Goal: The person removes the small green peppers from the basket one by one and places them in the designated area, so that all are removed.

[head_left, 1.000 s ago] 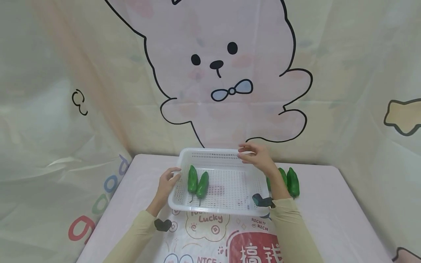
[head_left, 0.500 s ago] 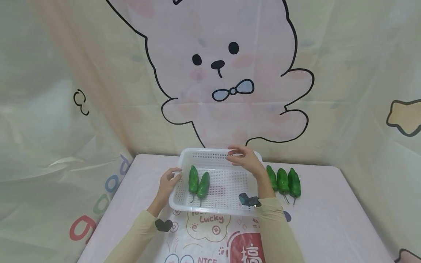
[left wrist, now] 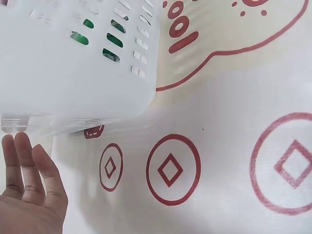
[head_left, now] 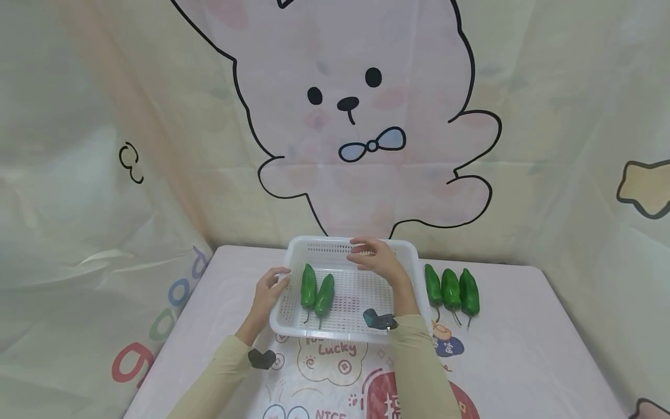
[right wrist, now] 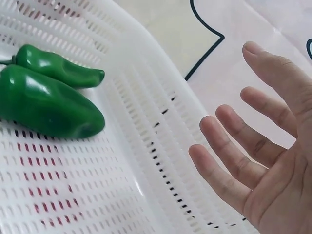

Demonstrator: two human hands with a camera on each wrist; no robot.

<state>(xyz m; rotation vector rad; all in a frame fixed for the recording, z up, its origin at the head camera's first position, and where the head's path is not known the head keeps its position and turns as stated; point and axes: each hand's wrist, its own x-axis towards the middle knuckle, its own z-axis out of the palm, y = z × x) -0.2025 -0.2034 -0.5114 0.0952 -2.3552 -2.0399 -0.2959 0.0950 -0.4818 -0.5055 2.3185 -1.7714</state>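
Observation:
Two green peppers (head_left: 324, 295) lie side by side at the left in a white perforated plastic basket (head_left: 349, 336). My left hand (head_left: 266, 294) rests its fingertips on the basket's left rim, and in the left wrist view three fairly straight fingers (left wrist: 30, 170) reach up to that rim. Over the back right part of the basket hovers my right hand (head_left: 379, 259), with nothing in it. Its fingers (right wrist: 220, 141) are spread and slightly bent in the right wrist view, to one side of the peppers (right wrist: 51, 105).
Three more green peppers (head_left: 451, 289) lie in a row on the table, just right of the basket. A printed sheet (head_left: 324, 384) covers the front middle of the table (head_left: 523, 349). Behind it hangs a backdrop (head_left: 345, 192) with a cartoon animal.
My right hand has moved left over the basket from its right back corner. The peppers to the right have come into full view. My left hand stays at the rim.

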